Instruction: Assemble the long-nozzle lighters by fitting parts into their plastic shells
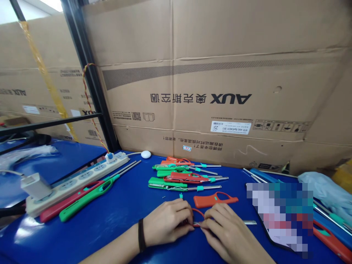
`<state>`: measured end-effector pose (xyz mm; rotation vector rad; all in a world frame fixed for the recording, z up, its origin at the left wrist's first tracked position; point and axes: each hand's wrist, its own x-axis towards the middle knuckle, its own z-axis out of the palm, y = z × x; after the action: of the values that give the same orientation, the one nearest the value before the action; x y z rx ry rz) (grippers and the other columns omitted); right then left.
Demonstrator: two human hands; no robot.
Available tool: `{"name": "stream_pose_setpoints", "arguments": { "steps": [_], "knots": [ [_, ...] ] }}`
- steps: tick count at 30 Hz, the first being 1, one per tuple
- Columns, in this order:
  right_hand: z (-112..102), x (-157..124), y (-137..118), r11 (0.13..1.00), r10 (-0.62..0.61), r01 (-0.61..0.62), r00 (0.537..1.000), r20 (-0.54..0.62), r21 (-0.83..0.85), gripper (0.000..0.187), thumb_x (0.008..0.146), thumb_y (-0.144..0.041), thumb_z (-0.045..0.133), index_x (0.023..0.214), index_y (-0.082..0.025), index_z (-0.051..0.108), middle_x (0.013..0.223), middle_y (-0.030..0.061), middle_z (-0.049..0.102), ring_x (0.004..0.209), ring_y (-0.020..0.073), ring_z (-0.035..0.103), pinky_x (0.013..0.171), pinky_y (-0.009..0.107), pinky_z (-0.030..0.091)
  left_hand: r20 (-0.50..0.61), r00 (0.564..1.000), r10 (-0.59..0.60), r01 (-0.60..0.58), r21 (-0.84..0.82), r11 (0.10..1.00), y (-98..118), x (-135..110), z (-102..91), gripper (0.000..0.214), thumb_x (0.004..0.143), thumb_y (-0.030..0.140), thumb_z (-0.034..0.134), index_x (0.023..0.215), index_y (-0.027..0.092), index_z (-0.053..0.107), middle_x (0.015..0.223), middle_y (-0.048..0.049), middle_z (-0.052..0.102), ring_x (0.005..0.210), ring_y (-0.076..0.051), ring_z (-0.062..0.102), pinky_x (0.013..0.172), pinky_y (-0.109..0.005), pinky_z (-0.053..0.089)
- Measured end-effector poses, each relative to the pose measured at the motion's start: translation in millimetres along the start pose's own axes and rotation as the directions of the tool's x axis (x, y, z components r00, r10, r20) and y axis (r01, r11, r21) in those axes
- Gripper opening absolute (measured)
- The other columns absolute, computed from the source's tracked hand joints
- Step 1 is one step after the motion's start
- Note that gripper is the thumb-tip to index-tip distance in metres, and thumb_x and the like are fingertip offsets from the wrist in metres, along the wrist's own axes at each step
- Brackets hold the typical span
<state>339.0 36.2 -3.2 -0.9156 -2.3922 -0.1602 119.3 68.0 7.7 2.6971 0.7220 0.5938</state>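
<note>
Left grip, right grip pinched on red lighter shell between (silvery tube jutting right).

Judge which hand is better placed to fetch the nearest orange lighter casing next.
Probably the right hand: the orange lighter casing lies directly beyond its knuckles; the left hand sits farther leftward. Both hold a partly hidden lighter.

Upside-down "AUX" on cardboard; its white label apparently reads "KFR", "25"
</note>
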Motion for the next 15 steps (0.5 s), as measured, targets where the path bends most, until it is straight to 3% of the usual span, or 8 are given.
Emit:
{"name": "stream_pose_setpoints", "arguments": {
  "steps": [5, 8, 15],
  "knots": [
    [-8, 0, 4, 0.994, 0.08, -0.084, 0.994, 0.069, 0.063, 0.014, 0.081, -0.007, 0.056, 0.08, -0.02, 0.061, 0.079, 0.0014, 0.063, 0.073, 0.0186, 0.058, 0.069, 0.032, 0.048, 0.006, 1.0, -0.029, 0.029, -0.059, 0.998, 1, -1, -3.7, 0.002, 0.086, 0.018, 0.059, 0.088, 0.017, 0.06, 0.097, -0.0048, 0.063, 0.083, -0.015, 0.06, 0.074, -0.021, 0.048],
    [-9, 1, 4, 0.99, 0.109, -0.117, 0.989, 0.103, 0.076, 0.015, 0.082, -0.007, 0.056, 0.082, -0.02, 0.061, 0.08, 0.0008, 0.064, 0.074, 0.0182, 0.059, 0.07, 0.032, 0.049, 0.024, 0.999, -0.039, 0.041, -0.083, 0.996, 4, 0, -8.2, 0.013, 0.078, 0.011, 0.06, 0.089, 0.017, 0.06, 0.099, -0.005, 0.062, 0.086, -0.016, 0.06, 0.077, -0.023, 0.049],
    [-11, 2, 4, 0.973, 0.146, -0.166, 0.981, 0.129, 0.161, 0.014, 0.082, -0.009, 0.06, 0.084, -0.023, 0.061, 0.084, -0.0016, 0.066, 0.079, 0.0161, 0.062, 0.074, 0.028, 0.049, 0.078, 0.995, -0.056, 0.058, -0.033, 0.998, 9, 3, -11.6, 0.02, 0.072, 0.004, 0.058, 0.087, 0.017, 0.056, 0.092, -0.0031, 0.061, 0.082, -0.016, 0.057, 0.074, -0.022, 0.048]
  ]
}}
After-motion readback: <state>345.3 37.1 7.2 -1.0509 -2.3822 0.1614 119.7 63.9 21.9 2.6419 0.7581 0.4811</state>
